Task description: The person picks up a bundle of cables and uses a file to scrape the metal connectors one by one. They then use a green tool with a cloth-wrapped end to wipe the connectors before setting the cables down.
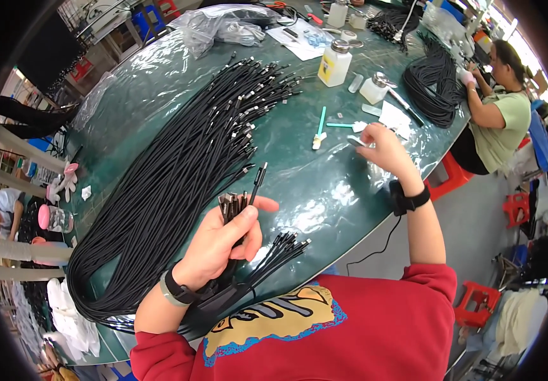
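My left hand (223,238) is closed round a bundle of black cables, with their connector ends (232,204) standing up out of the fist. One cable end (258,181) sticks up higher than the others. My right hand (385,149) is out over the table at the right, its fingers pinched on a small greyish piece too small to name. Just left of it lie two green sticks (322,120) with whitish tips. A large pile of black cables (159,171) covers the table to the left. More cable ends (286,247) fan out beside my left hand.
Two white bottles with metal caps (335,65) (374,89) stand beyond my right hand, near a pen (407,108). A coiled cable bundle (432,89) lies at the far right, by a seated person (502,108). Red stools (477,303) stand on the floor. Crumpled clear plastic (220,28) lies at the back.
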`<act>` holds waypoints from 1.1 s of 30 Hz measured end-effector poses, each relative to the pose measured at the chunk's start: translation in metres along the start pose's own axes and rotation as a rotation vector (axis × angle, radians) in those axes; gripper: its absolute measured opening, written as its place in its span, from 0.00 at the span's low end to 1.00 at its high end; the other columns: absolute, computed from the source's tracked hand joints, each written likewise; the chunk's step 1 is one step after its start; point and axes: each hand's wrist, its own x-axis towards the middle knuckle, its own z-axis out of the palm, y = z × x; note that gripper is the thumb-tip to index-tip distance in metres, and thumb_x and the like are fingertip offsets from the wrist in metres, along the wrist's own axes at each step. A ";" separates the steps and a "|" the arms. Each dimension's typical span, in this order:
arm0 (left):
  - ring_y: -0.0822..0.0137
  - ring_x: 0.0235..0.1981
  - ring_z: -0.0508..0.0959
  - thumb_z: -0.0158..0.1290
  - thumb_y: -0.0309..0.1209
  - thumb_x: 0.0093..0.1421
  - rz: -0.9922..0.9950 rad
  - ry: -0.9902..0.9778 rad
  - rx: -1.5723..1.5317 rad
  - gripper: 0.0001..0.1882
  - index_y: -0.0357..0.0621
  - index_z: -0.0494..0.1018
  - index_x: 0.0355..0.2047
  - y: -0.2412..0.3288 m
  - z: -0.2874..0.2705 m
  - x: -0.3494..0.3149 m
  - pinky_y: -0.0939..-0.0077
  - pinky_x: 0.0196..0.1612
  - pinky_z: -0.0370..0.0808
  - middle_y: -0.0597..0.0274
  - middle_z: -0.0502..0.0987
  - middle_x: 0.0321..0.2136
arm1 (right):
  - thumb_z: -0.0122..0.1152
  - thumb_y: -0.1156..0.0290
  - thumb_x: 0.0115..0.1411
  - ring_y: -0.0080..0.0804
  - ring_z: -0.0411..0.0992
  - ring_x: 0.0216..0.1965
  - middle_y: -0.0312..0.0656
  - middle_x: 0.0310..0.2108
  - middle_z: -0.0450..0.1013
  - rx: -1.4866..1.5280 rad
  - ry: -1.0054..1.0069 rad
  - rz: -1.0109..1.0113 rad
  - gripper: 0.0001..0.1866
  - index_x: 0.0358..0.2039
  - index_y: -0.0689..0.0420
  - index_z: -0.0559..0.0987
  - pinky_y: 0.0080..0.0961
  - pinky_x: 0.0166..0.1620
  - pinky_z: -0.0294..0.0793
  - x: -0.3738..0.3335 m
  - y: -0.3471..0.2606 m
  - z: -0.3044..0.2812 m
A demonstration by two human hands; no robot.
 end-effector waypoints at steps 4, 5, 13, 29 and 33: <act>0.84 0.10 0.55 0.40 0.33 0.60 -0.009 0.064 0.215 0.12 0.35 0.66 0.36 -0.004 0.008 0.000 0.88 0.14 0.50 0.69 0.66 0.11 | 0.51 0.73 0.54 0.15 0.60 0.17 0.31 0.18 0.62 1.539 -0.125 0.200 0.08 0.35 0.59 0.67 0.11 0.21 0.58 -0.001 -0.100 -0.038; 0.84 0.10 0.55 0.40 0.33 0.60 -0.012 0.059 0.215 0.12 0.35 0.66 0.36 -0.007 0.010 0.000 0.88 0.14 0.50 0.69 0.66 0.11 | 0.50 0.73 0.54 0.14 0.60 0.17 0.31 0.19 0.63 1.573 -0.145 0.175 0.08 0.35 0.59 0.66 0.12 0.21 0.58 -0.003 -0.118 -0.048; 0.84 0.13 0.58 0.42 0.32 0.60 0.049 0.132 0.193 0.11 0.36 0.68 0.35 -0.010 0.018 -0.008 0.88 0.16 0.53 0.70 0.66 0.12 | 0.48 0.72 0.56 0.11 0.61 0.26 0.31 0.25 0.64 1.338 -0.162 -0.045 0.08 0.35 0.59 0.65 0.11 0.29 0.61 -0.012 -0.187 -0.047; 0.85 0.17 0.56 0.48 0.27 0.55 0.191 0.290 0.181 0.07 0.36 0.72 0.29 -0.014 0.010 -0.030 0.88 0.18 0.53 0.77 0.62 0.14 | 0.47 0.73 0.56 0.13 0.56 0.23 0.30 0.25 0.61 1.355 -0.112 -0.253 0.17 0.46 0.64 0.64 0.13 0.29 0.58 -0.036 -0.194 -0.037; 0.85 0.17 0.57 0.49 0.26 0.55 0.182 0.264 0.291 0.06 0.36 0.72 0.30 -0.015 0.016 -0.033 0.88 0.19 0.53 0.77 0.62 0.14 | 0.47 0.74 0.56 0.12 0.55 0.22 0.29 0.23 0.61 1.293 -0.050 -0.270 0.16 0.45 0.64 0.64 0.12 0.26 0.57 -0.023 -0.201 -0.037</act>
